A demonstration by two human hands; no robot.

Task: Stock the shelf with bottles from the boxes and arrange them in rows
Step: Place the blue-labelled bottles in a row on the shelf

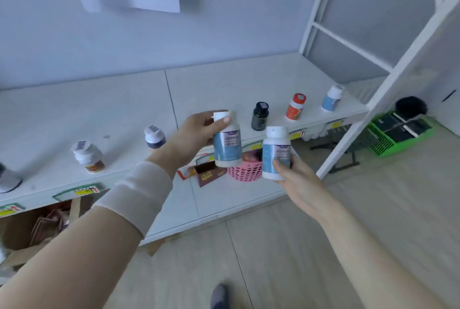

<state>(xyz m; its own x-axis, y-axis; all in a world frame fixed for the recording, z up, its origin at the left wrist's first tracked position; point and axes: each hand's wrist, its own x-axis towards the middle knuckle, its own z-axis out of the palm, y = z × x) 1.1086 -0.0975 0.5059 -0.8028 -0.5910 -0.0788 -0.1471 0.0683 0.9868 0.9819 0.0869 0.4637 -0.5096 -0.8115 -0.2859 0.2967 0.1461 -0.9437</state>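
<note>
Each hand's grip holds one bottle — left hand [196, 131], right hand [296, 179]; six stand shelved.

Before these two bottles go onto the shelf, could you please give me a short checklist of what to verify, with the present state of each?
1. Left hand grips its blue-label bottle firmly: ok, fingers wrap the cap end.
2. Right hand grips its blue-label bottle: ok, held around the lower body.
3. Both bottles upright: ok, only slightly tilted.
4. Matching product already on the shelf: ok, a similar blue-label bottle stands at the far right.
5. Free space behind the front row: ok, the shelf surface there is bare.
6. Labels identical on both held bottles: cannot tell, print is blurred.
</note>
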